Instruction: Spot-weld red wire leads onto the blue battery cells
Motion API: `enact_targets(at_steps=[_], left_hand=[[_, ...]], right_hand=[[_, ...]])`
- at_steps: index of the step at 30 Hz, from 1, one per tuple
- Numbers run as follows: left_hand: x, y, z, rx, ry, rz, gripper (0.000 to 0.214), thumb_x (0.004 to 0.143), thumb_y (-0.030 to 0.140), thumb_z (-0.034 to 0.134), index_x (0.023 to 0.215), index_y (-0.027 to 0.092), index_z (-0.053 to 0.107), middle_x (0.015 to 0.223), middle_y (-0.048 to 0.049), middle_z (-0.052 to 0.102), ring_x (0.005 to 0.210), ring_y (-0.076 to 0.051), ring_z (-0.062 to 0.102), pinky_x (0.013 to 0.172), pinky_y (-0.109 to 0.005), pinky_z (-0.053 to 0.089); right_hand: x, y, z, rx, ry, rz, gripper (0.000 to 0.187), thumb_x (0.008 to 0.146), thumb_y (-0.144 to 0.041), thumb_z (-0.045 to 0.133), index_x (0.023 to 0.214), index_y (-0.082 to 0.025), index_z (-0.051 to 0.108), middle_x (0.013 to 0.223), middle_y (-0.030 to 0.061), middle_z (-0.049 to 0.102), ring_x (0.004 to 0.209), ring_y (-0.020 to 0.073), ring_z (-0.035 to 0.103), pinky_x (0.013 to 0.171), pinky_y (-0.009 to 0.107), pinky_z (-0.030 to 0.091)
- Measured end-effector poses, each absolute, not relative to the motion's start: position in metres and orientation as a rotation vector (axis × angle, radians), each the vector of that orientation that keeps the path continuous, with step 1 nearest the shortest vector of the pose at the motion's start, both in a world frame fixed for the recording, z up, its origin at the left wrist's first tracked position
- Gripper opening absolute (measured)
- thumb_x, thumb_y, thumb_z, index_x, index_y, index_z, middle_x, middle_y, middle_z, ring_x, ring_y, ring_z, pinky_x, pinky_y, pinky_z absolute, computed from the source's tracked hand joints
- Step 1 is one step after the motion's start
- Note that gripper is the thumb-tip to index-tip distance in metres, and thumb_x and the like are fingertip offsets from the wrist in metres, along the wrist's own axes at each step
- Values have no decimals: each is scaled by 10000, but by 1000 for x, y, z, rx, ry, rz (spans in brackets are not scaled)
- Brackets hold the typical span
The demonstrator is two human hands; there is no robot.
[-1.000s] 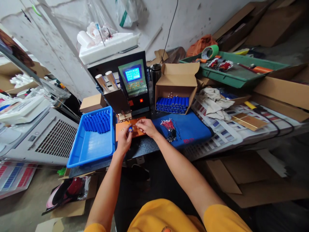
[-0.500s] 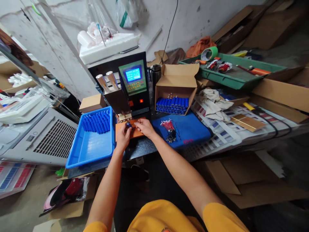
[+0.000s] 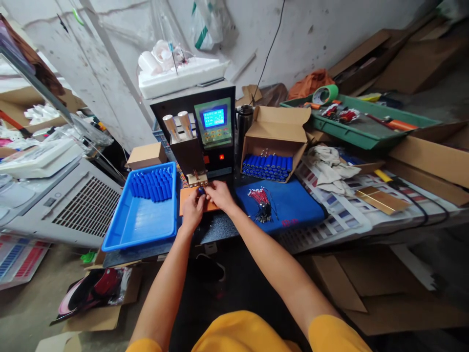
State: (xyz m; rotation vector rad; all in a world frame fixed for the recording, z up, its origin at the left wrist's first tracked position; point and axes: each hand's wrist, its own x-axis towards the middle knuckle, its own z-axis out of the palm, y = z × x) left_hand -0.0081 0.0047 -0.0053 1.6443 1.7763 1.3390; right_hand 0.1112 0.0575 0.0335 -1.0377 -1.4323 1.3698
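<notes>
My left hand (image 3: 192, 209) is closed round a blue battery cell (image 3: 201, 191), held end-up just under the electrodes of a spot welder (image 3: 215, 146). Close against the cell, my right hand (image 3: 220, 195) is pinched at its side; whatever small piece lies between those fingertips is too small to make out. Both hands are over an orange board (image 3: 185, 195) at the foot of the welder. To the right, a bundle of red and black wires (image 3: 261, 204) with pale tips rests on a blue mat (image 3: 304, 205).
Left of the board stands a blue tray (image 3: 146, 230) with rows of blue cells at its far end. An open cardboard box (image 3: 280, 118) of blue cells sits right of the welder, beside a dark flask (image 3: 244, 122). Behind is a green tray (image 3: 370, 139) with tape and tools.
My right hand has moved left, up against the cell in my left hand. The cell is still near the electrodes. The camera view has shifted slightly.
</notes>
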Motion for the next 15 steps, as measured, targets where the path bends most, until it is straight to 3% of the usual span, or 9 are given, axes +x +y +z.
enact_targets(at_steps=[15], left_hand=[[-5,2,-1,1670,1865,1276,233,924,279,503,1082,196,652,893,-64,732,786,-191,674,741,-285,490]], right_hand=[[106,58,38,-1083,-1462,1367,67,806,-138,607,740,-145,613,632,-1,653,483,95,599,428,156,479]])
